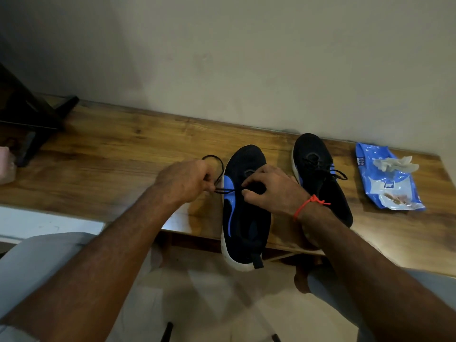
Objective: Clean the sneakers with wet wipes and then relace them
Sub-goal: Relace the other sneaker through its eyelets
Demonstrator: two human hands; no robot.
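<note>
Your left hand [183, 180] pinches the limp black lace [217, 166]; your right hand [269, 187] pinches it at the eyelets of the near sneaker [243, 218], whose heel overhangs the bench [111, 154]. The lace looks thin and floppy, so grip near its tip. The laced second sneaker [318, 174] and the wipes pack [388, 178] lie to the right, clear of you.

A black knit sneaker with blue side patch and white sole [243, 218] overhangs the table edge, its thin black lace [217, 169] looped leftward. Its matching sneaker [318, 174] stands beside it, apparently laced. A blue wet-wipe packet [387, 183] lies further right, crumpled white wipe [394, 162] on top.
</note>
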